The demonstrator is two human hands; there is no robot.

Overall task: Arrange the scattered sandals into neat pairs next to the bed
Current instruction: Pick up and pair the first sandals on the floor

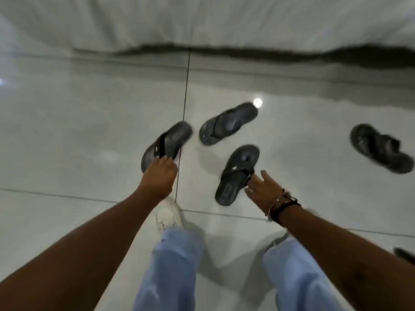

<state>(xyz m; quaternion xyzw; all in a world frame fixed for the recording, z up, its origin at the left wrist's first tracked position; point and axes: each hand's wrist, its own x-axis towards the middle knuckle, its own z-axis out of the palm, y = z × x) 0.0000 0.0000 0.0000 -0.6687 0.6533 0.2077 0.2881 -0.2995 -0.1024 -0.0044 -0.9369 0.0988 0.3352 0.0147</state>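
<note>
My left hand (160, 173) grips the heel end of a dark flip-flop (173, 138) and holds it just above the floor. My right hand (262, 187) has its fingers spread at the strap of a second dark flip-flop (240, 167) lying on the tiles; whether it grips the strap is unclear. A third dark sandal (226, 124) lies between them, farther toward the bed. A strapped black sandal (379, 147) rests alone at the right. The white bed sheet (202, 21) hangs along the top.
The floor is glossy pale tile (78, 122) with dark grout lines. My white shoe (167, 213) and blue trouser legs stand at the bottom centre. Part of another dark object (405, 254) shows at the right edge. A lamp reflection (257, 102) glares beside the third sandal.
</note>
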